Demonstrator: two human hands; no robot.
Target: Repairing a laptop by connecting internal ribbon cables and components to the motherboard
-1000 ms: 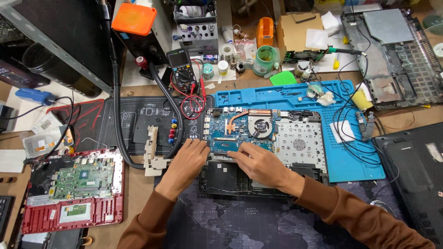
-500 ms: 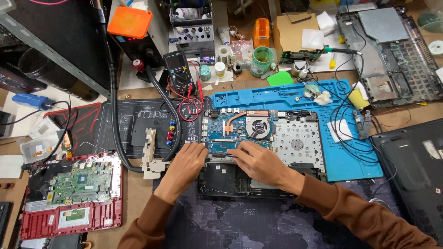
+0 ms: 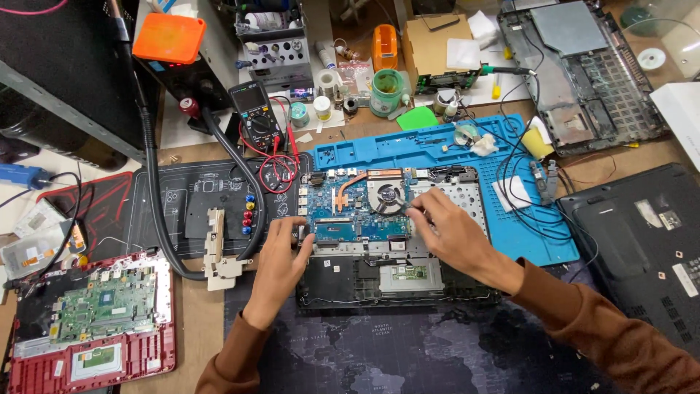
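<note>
right hand (image 3: pixel 448 230) moved up to fan (image 3: pixel 385 195) | left hand (image 3: pixel 281 259) steadies laptop base (image 3: pixel 343 281)

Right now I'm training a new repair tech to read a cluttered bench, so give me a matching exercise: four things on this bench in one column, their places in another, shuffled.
Things:
1. left hand
2. right hand
3. red opened laptop base
4. black handheld multimeter

Places:
A. far left of the bench
B. left edge of the blue motherboard
C. beside the round cooling fan
D. behind the motherboard, leaning upright

Pairs: 1-B, 2-C, 3-A, 4-D
</note>
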